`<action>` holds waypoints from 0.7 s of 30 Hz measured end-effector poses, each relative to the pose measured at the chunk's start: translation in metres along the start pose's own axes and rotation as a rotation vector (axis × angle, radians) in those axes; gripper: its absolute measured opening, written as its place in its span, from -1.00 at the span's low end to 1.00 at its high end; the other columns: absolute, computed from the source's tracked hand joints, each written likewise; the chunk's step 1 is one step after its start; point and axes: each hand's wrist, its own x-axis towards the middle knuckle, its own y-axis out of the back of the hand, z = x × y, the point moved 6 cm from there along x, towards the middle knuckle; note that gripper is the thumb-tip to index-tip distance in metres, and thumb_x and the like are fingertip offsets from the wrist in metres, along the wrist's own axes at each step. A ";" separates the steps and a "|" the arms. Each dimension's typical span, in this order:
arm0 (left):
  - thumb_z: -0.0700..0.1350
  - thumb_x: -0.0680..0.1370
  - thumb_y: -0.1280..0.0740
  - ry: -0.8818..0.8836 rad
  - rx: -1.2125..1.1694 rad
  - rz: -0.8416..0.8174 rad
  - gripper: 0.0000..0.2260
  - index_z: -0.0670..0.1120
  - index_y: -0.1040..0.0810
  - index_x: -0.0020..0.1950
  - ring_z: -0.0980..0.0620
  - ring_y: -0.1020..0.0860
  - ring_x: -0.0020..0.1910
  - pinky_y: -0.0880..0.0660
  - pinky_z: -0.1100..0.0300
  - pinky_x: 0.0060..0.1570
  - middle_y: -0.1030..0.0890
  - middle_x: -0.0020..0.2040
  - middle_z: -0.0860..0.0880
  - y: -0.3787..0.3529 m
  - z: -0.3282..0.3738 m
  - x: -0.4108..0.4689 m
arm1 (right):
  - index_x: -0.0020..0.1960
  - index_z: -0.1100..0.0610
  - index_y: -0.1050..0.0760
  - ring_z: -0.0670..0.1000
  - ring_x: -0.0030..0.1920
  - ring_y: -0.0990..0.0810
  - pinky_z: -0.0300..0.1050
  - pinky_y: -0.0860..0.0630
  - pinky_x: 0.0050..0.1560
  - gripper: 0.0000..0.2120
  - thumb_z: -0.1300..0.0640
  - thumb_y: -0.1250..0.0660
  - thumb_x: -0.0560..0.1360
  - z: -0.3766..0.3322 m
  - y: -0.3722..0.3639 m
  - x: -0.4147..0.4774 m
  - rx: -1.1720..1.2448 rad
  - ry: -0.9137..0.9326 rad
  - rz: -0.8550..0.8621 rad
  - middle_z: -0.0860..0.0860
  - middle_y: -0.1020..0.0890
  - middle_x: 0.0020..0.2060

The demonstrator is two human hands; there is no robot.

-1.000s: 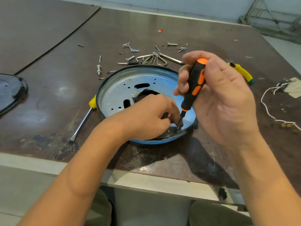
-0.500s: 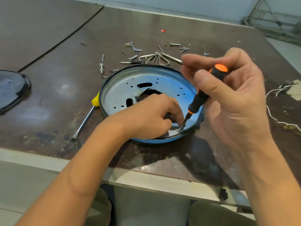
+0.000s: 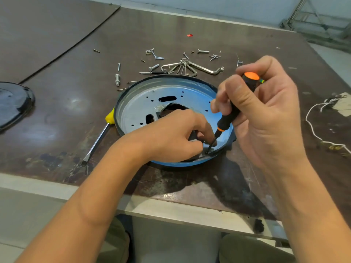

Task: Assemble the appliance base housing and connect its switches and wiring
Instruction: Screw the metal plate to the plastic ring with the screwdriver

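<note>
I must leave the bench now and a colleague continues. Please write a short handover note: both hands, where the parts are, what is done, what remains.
Right hand grips the orange-black screwdriver, tip down at the near rim of the base housing.
Left hand rests inside the housing, fingers curled beside the tip; what they hold is hidden.
Loose screws and hex keys lie behind the housing; white wires lie to the right, apart from it.
Done: housing placed; a screw seems under way.
Left: finish this screw, then switches and wiring.
</note>
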 end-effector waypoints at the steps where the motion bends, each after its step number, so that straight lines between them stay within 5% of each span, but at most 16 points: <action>1: -0.21 0.51 -0.34 -0.003 -0.006 0.001 -0.77 0.14 -0.58 -0.02 0.13 -0.56 -0.09 -0.51 0.15 -0.06 -0.59 -0.08 0.15 0.000 0.000 0.000 | -0.01 0.12 -0.40 0.02 -0.34 -0.52 0.03 -0.46 -0.18 -0.89 0.19 -0.35 0.59 0.001 0.000 0.001 0.006 -0.010 -0.005 0.02 -0.59 -0.30; 5: -0.32 0.48 -0.27 0.016 -0.046 0.000 -0.69 0.00 -0.65 0.07 0.23 -0.58 -0.02 -0.51 0.26 0.02 -0.63 -0.03 0.16 0.000 0.000 0.000 | 0.16 0.23 -0.48 0.07 -0.19 -0.48 -0.02 -0.46 -0.08 -0.76 0.15 -0.09 0.67 0.005 0.001 0.001 0.167 -0.123 -0.072 0.10 -0.57 -0.18; 9: -0.31 0.49 -0.26 0.034 -0.008 -0.009 -0.71 0.07 -0.59 -0.01 0.29 -0.54 -0.05 -0.42 0.41 -0.07 -0.58 -0.06 0.23 0.000 -0.002 0.001 | 0.00 0.19 -0.46 0.15 -0.09 -0.65 0.04 -0.56 0.03 -0.84 0.27 -0.40 0.46 -0.003 0.001 -0.002 0.077 -0.036 -0.049 0.15 -0.69 -0.11; 13: -0.27 0.50 -0.30 0.010 0.002 -0.009 -0.69 0.18 -0.55 -0.05 0.13 -0.56 -0.10 -0.51 0.15 -0.08 -0.57 -0.09 0.16 0.000 0.000 0.000 | -0.01 0.16 -0.36 0.01 -0.35 -0.47 -0.04 -0.43 -0.21 -0.84 0.21 -0.34 0.51 -0.002 -0.002 -0.002 0.105 -0.015 -0.018 0.09 -0.56 -0.29; 17: -0.17 0.52 -0.39 -0.041 -0.038 0.022 -0.85 0.10 -0.59 -0.06 0.08 -0.61 -0.13 -0.53 0.05 -0.08 -0.65 -0.14 0.10 0.002 0.003 -0.001 | 0.14 0.22 -0.49 0.06 -0.16 -0.49 -0.07 -0.46 -0.07 -0.77 0.17 -0.10 0.65 0.001 -0.005 -0.003 0.173 -0.109 -0.094 0.10 -0.58 -0.17; 18: -0.10 0.54 -0.40 -0.049 -0.070 0.012 -0.94 0.04 -0.62 -0.01 0.09 -0.62 -0.09 -0.55 0.05 -0.03 -0.67 -0.10 0.09 0.001 0.003 0.000 | 0.12 0.22 -0.51 0.08 -0.10 -0.53 -0.06 -0.49 -0.02 -0.82 0.19 -0.17 0.63 0.000 -0.006 -0.004 0.131 -0.095 -0.097 0.10 -0.60 -0.13; 21: 0.11 0.57 -0.34 -0.017 -0.189 -0.017 -0.72 -0.04 -0.59 0.15 0.11 -0.63 0.05 -0.55 -0.01 0.12 -0.67 0.04 0.07 0.002 0.002 0.000 | -0.03 0.11 -0.52 0.21 -0.02 -0.61 0.13 -0.58 0.07 -0.86 0.26 -0.44 0.49 -0.006 -0.006 -0.005 -0.052 -0.019 -0.047 0.14 -0.68 -0.07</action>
